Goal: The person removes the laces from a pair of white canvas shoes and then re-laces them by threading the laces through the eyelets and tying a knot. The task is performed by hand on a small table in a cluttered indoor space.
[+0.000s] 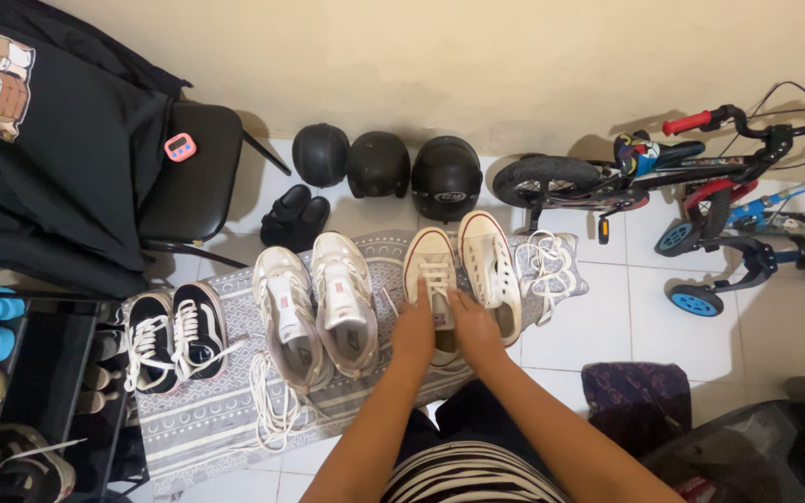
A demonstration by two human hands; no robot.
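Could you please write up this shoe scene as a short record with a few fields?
left hand: on the laced white sneaker, at its left side
right hand: on the same sneaker, at its right side
partner sneaker: unlaced, loose white laces beside it
also on mat: white trainers, black sneakers
by wall: three dark helmets, child's bicycle

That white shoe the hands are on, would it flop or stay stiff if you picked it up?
The white canvas shoe would probably keep its shape at the sole, since the rubber toe cap looks firm. Its cloth upper likely bends easily. The laces look threaded, so they should stay put. It seems light. Both the left hand and right hand rest on it.
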